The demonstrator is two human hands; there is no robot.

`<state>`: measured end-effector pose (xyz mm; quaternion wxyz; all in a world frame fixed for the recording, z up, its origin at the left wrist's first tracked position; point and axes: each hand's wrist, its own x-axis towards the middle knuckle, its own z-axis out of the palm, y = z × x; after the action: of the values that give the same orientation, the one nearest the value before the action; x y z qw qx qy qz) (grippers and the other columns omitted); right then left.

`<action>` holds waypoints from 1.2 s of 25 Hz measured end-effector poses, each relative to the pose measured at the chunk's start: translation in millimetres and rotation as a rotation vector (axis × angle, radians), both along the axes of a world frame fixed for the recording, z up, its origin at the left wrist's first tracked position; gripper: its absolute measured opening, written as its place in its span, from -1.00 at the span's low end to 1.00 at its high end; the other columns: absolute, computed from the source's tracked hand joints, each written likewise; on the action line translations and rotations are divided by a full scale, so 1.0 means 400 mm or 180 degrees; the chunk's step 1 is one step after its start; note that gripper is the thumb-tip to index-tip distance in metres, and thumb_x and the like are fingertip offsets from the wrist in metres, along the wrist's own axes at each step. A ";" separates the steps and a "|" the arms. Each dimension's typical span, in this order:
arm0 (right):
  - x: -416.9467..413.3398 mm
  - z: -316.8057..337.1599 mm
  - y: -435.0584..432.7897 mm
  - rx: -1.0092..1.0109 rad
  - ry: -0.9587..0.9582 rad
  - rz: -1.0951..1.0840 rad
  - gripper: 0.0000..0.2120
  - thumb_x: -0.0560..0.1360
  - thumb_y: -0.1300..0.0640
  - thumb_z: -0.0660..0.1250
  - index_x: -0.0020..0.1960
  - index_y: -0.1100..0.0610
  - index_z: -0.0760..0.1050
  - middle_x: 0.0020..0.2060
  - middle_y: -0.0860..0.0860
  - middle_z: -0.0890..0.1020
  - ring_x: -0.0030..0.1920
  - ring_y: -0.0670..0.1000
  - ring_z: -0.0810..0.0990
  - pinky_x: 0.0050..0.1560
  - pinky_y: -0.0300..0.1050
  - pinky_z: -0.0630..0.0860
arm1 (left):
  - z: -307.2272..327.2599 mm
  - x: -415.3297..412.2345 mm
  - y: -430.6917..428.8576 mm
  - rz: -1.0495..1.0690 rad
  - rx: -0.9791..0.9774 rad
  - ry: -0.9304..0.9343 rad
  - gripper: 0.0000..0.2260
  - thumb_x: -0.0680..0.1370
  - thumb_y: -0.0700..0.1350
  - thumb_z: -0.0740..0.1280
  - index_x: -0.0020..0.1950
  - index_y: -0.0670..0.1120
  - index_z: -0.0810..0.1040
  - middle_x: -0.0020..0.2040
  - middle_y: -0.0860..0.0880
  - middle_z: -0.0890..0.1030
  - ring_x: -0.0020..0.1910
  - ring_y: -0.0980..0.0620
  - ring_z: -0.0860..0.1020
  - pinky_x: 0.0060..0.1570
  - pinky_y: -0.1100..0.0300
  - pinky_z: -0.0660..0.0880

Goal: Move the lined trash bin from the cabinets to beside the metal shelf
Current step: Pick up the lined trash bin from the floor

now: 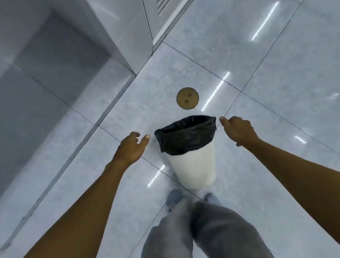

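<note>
Bin: my lined trash bin (190, 154) stands upright on the floor (264, 72), before my feet, between both hands.
Left hand (132, 146): unclenched, empty, just beside the rim.
Right hand (238, 131): loosely curled, empty, slightly nearer.

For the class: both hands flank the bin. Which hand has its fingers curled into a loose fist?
The right hand, beside the black liner: its fingers are curled in. The left hand is spread open.

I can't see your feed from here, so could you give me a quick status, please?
Left hand and right hand open, flanking the bin, not touching. Bin upright on floor, liner on. Nothing in the way.
</note>
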<state>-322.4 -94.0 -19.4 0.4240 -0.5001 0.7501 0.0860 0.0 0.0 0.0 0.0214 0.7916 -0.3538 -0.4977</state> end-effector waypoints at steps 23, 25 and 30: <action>0.007 -0.181 -0.144 0.0341 -0.0298 -0.0170 -0.86 0.49 0.30 0.13 -0.02 0.27 0.43 -0.15 0.20 0.52 -0.31 0.17 0.58 -0.46 -0.12 0.50 | -0.279 -0.102 -0.185 -0.0325 0.0060 -0.0023 -0.85 0.47 -0.24 0.17 0.01 -0.16 0.45 -0.19 -0.15 0.51 -0.38 -0.10 0.44 -0.49 0.16 0.37; -0.001 -0.084 -0.114 -0.0163 -0.0296 -0.0058 -0.80 0.50 0.25 0.10 0.10 0.20 0.37 -0.08 0.20 0.51 -0.20 0.22 0.60 -0.42 -0.04 0.52 | -0.173 -0.121 -0.189 -0.0407 -0.0434 -0.0325 -0.67 0.55 -0.17 0.18 0.31 -0.10 0.44 0.14 -0.21 0.61 -0.02 -0.23 0.61 -0.12 0.02 0.60; -0.030 0.268 -0.063 -0.1191 -0.0037 -0.0207 -0.90 0.56 0.15 0.10 0.06 0.12 0.32 -0.20 0.15 0.53 -0.26 0.16 0.53 -0.23 -0.03 0.45 | 0.262 -0.172 -0.204 -0.0461 -0.1305 -0.0730 -0.69 0.66 -0.08 0.13 0.40 -0.07 0.38 0.19 -0.19 0.62 0.11 -0.21 0.61 0.13 -0.05 0.55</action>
<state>-334.5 -119.3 88.0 0.3305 -0.5462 0.7664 -0.0716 -68.8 -81.8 104.7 0.1055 0.7946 -0.5033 -0.3227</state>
